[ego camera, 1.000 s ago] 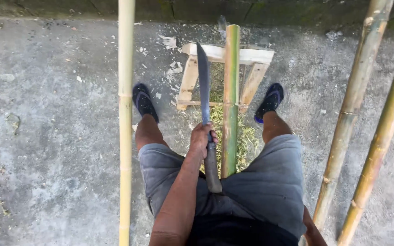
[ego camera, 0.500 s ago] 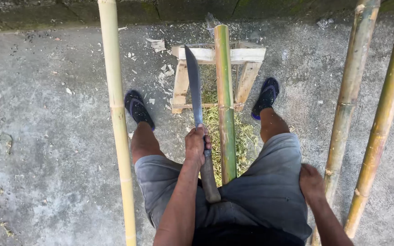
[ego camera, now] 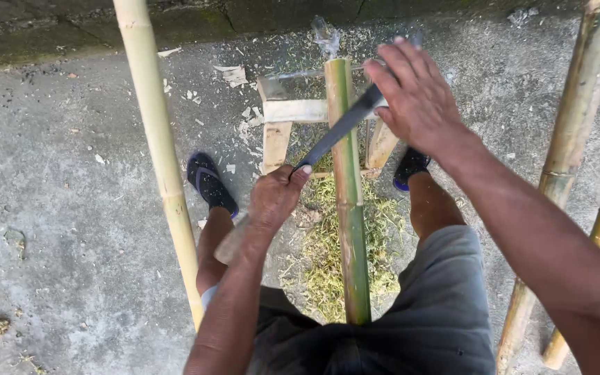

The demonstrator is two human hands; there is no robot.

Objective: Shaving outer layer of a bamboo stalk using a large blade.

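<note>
Concrete floor (ego camera: pixel 71 173); left hand (ego camera: pixel 276 198) fisted on machete (ego camera: pixel 342 128) handle, blade slanting up-right across upright green bamboo (ego camera: pixel 347 194), right hand (ego camera: pixel 414 90) flat on blade tip.

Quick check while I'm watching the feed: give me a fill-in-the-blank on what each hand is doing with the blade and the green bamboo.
1. The left hand grips the long dark steel blade by its ____.
2. The right hand rests on the blade's far ____.
3. The blade lies across the upright green ____ pole.
4. The pole's far end rests on a pale ____ stand.

Missing words: handle; end; bamboo; wooden
</note>
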